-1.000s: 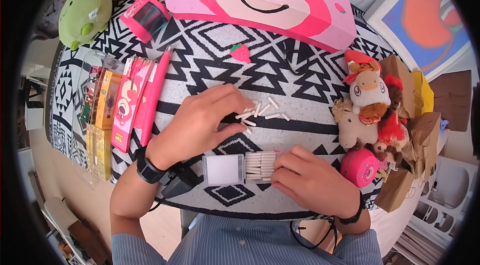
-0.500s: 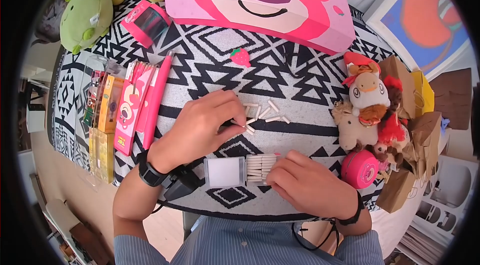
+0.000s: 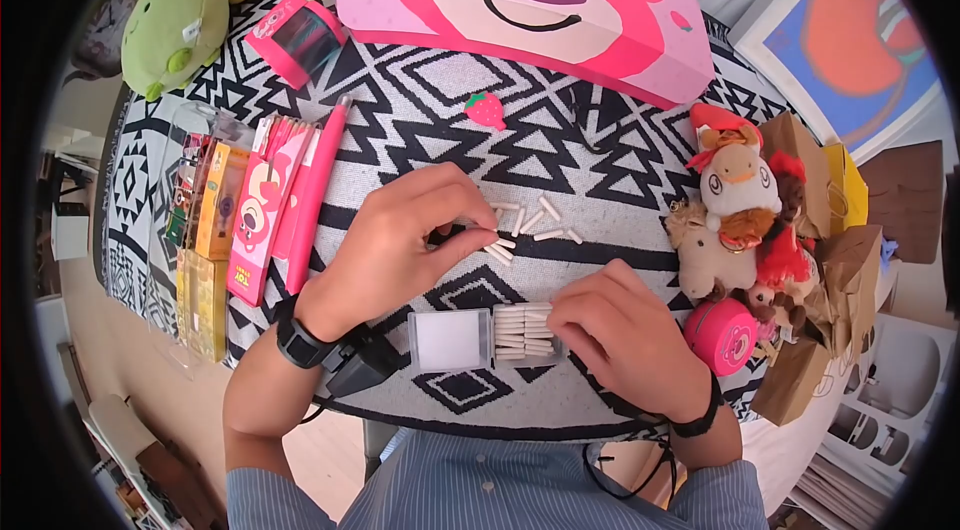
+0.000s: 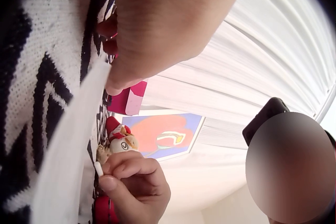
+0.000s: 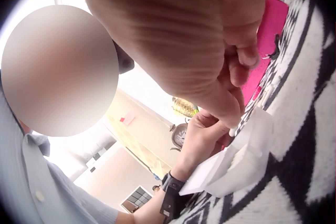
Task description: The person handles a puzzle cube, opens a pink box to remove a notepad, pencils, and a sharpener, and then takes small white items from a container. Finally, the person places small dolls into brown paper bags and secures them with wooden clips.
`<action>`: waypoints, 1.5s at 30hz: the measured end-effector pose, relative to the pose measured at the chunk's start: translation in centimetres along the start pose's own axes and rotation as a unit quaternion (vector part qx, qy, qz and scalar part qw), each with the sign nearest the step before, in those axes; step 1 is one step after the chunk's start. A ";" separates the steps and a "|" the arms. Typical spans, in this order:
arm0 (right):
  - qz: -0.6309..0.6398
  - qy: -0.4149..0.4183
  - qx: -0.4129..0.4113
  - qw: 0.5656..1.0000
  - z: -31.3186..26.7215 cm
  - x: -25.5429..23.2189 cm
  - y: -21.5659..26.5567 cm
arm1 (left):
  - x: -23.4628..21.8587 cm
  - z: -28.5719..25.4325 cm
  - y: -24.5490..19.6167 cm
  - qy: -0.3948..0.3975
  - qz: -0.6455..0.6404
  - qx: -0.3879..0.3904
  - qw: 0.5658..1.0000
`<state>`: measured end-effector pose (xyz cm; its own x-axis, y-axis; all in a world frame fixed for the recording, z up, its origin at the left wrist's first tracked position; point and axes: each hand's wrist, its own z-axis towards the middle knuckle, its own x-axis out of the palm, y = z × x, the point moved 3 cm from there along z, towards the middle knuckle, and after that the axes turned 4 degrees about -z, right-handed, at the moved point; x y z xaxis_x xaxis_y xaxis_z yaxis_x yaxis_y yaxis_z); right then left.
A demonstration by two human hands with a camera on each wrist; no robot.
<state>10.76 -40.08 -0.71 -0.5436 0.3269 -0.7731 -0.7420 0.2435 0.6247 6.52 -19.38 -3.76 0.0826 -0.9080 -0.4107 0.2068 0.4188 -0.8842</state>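
In the head view a clear plastic box (image 3: 528, 363) lies open on the cloth, its white-backed lid (image 3: 448, 342) folded out to the left. Small white sticks (image 3: 510, 336) fill the box in rows. Just beyond it are several loose white sticks (image 3: 547, 235). My left hand (image 3: 400, 245) bends over the left end of this loose group, thumb and index finger drawn together; I cannot tell whether a stick is between them. My right hand (image 3: 630, 335) is at the box's right edge. In the left wrist view its thumb and finger pinch one white stick (image 4: 99, 169).
A large pink bear box (image 3: 540, 20) stands at the back, with a strawberry-shaped piece (image 3: 485, 111) before it. On the left lie pink stationery packs (image 3: 265, 210) and clear-cased goods (image 3: 215, 220). Plush toys (image 3: 735, 180) and a round pink case (image 3: 722, 337) border the right.
My right hand has shifted up and right from over the box, uncovering more of the sticks in it. My left hand stays by the loose sticks, its fingers slightly raised.
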 end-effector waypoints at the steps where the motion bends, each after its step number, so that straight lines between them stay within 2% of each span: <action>1: -0.006 -0.026 -0.006 1.000 0.1 0.0 -0.1 | -0.1 0.0 -0.1 -0.010 0.005 0.005 1.000; 3: -0.012 -0.051 -0.012 0.999 0.1 0.0 -0.2 | -0.2 0.1 -0.5 -0.007 -0.002 -0.008 1.000; 8: 0.000 0.004 -0.012 1.000 -0.1 0.4 -0.6 | -0.5 -0.2 -1.9 0.031 -0.033 -0.028 0.999; 12: -0.008 -0.008 -0.006 1.000 -0.1 0.4 -0.5 | 0.4 -1.0 -2.5 0.078 -0.056 -0.045 0.994; 15: -0.006 -0.016 -0.008 1.000 0.0 0.4 -0.6 | 1.2 -1.3 -3.1 0.088 -0.003 0.051 0.995; 20: -0.028 -0.008 0.005 1.000 0.0 0.6 -0.8 | 1.9 -1.5 -3.0 0.104 0.019 0.063 0.992; 31: -0.035 -0.016 0.016 0.999 -0.2 1.3 -1.3 | 3.2 -1.9 -3.4 0.081 0.108 0.115 0.984; 42: -0.032 -0.024 0.020 0.999 -0.2 1.3 -1.2 | 3.3 -1.7 -3.2 0.080 0.111 0.070 0.988; 45: -0.044 -0.030 -0.003 0.999 -0.3 1.4 -1.2 | 3.3 -1.7 -3.2 0.081 0.104 0.069 0.989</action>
<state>10.77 -40.18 -2.57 -0.4517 0.3587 -0.8169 -0.7883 0.2683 0.5537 4.44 -23.65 -2.65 -0.0176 -0.7833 -0.6214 0.3337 0.5813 -0.7421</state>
